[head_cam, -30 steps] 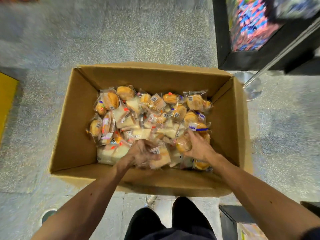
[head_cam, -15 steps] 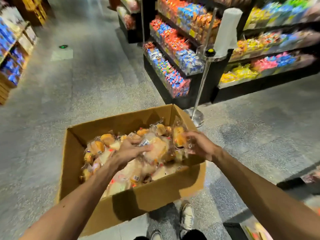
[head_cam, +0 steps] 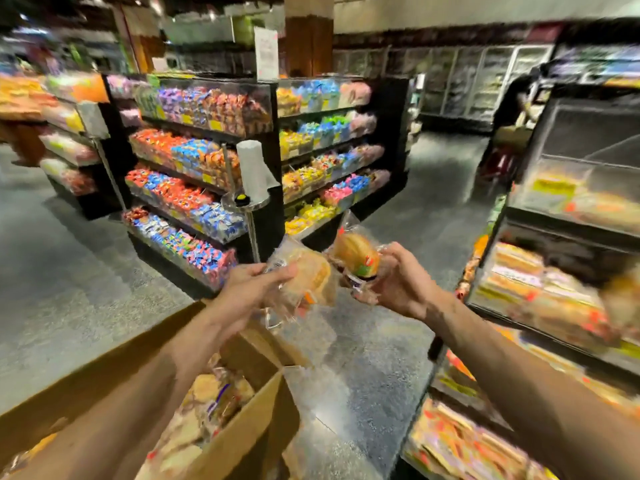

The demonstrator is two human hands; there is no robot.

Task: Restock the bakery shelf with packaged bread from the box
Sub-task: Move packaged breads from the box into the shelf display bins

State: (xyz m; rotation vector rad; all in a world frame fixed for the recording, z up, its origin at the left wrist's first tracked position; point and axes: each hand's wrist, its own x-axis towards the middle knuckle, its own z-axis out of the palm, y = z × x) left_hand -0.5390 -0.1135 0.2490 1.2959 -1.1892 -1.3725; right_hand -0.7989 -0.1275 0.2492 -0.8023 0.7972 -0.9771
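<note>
**Both packs lifted clear of the box**

I am seeing both hands raised well above the open brown cardboard box point(head_cam: 249, 420); half a second ago they were just over its contents. The left hand point(head_cam: 249, 289) is gripping a clear-wrapped pale sliced bread pack point(head_cam: 308, 275). The right hand point(head_cam: 398, 285) is clutching a clear-wrapped golden bun point(head_cam: 356, 252). The black bakery shelf point(head_cam: 554, 296) is now appearing, blurred, at right.

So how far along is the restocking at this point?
Done: the bakery shelf on the right already holds wrapped bread, though blur hides how full it is. In hand: the left grip holds a flat bread pack and the right grip holds a wrapped bun; neither is shelved yet. Left: the box holds many more packs.
</note>
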